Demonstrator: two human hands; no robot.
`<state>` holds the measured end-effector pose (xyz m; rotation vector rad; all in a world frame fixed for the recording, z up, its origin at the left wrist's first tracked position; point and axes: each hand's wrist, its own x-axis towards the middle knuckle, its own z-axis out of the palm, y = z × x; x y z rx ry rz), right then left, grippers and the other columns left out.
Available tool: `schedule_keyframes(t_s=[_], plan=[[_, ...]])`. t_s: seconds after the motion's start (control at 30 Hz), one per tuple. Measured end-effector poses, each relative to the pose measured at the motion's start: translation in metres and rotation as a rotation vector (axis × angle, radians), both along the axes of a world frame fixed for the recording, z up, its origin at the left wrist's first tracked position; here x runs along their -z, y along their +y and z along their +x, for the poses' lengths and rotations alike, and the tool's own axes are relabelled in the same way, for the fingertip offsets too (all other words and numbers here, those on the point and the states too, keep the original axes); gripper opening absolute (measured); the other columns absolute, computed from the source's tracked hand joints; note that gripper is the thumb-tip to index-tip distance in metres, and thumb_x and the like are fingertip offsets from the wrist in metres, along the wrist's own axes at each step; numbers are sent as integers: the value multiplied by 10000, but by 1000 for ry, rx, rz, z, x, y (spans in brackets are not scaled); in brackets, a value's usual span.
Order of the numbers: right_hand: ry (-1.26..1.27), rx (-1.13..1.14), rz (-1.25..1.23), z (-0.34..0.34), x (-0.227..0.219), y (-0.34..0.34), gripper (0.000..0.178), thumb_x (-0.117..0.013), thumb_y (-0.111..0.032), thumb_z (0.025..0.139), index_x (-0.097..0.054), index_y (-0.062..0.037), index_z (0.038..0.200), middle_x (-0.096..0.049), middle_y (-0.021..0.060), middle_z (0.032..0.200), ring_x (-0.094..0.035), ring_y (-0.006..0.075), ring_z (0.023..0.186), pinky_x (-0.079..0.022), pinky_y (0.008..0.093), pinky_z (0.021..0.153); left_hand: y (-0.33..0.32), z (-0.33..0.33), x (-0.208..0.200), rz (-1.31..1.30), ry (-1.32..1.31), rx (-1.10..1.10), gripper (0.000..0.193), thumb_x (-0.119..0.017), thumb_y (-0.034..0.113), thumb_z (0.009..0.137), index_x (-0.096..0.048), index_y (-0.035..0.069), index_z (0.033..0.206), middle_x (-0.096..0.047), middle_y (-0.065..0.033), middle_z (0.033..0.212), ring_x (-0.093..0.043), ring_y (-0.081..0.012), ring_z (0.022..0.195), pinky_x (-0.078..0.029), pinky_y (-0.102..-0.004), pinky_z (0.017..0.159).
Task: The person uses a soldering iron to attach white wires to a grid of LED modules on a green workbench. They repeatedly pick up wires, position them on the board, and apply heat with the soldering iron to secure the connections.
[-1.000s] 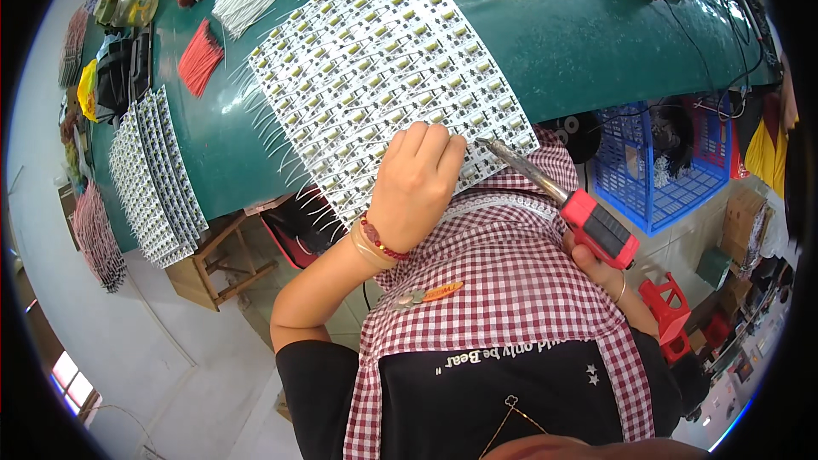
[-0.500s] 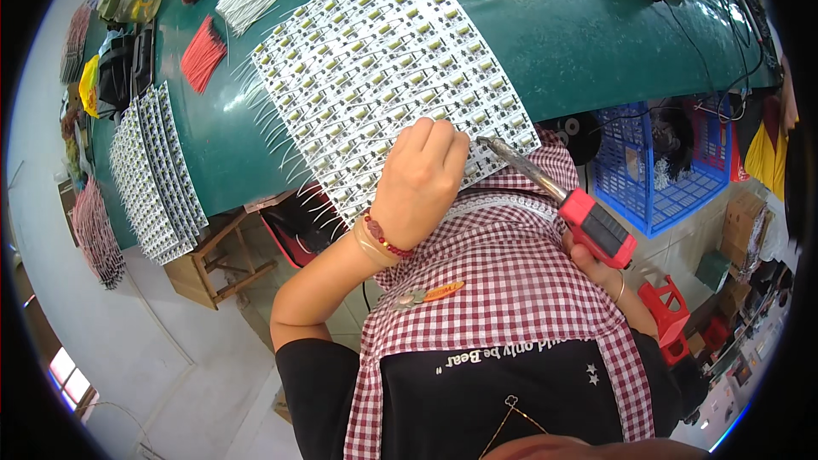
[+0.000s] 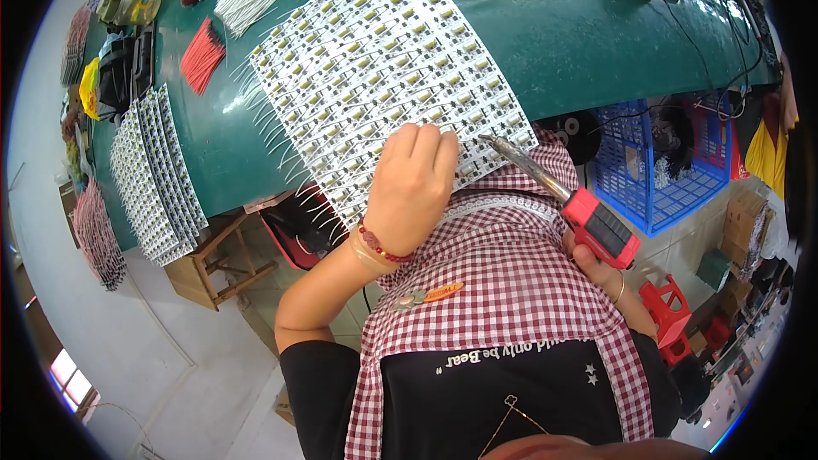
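Circuit-board panel [image 3: 383, 60] is on the green table [image 3: 579, 34], near edge seemingly overhanging. Prob light + stiffish w/ a bit of flex, fragile on top tho, so imo hold it by the right edge. Soldering iron [image 3: 538, 174] next: tip's at the panel, R hand [image 3: 588, 262] wrapped round the red handle [image 3: 599, 226]. L hand [image 3: 413, 175], apart from it, is bunched over the lower part, fingertips hidden, so can't tell if it's pinching anything. White wires [image 3: 277, 140] poke out the left side, prob snaggy. Tiny yellow-green parts [image 3: 414, 79] dot the rows.
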<state>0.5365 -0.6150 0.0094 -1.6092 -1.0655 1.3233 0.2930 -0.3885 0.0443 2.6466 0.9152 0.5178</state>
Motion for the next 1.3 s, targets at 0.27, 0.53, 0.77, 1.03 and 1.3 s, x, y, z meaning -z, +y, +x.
schedule_keyframes(t_s=[0.27,0.53,0.77,1.03,1.3], plan=[[46,50,-20,-1,-1,-4,344,-720,-361,850,-603,-54,750,-589,43,715,-558,201,626,-423,319,571,-15,8,4,-41,-234,-71,217,-686,-89,732,-635,2,922,-523,-99,791,-524,-264,729,-446,-358,636],[81,57,-77,-4,-4,-3,327,-738,-346,826,-607,-56,755,-590,41,711,-560,188,619,-425,318,564,-19,8,13,-95,-161,-67,228,-666,-88,730,-655,0,940,-507,-94,796,-525,-257,739,-454,-358,643],[28,49,-55,-4,1,-9,285,-739,-318,810,-625,-59,777,-608,56,730,-589,212,619,-445,326,562,-20,6,11,-94,-195,-39,252,-657,-90,720,-662,-3,956,-518,-91,797,-531,-251,740,-459,-353,644],[-219,14,234,-9,-14,18,251,-737,-274,797,-646,-42,826,-615,71,744,-609,238,636,-464,336,570,-19,6,12,-95,-176,-25,258,-660,-89,707,-669,-1,950,-524,-89,797,-534,-248,742,-464,-352,645],[-59,-19,21,0,-3,-3,249,-741,-262,791,-649,-35,836,-624,74,746,-620,242,653,-475,342,582,-18,6,13,-86,-191,-28,255,-668,-83,707,-673,5,946,-534,-85,803,-535,-244,739,-463,-347,639]])
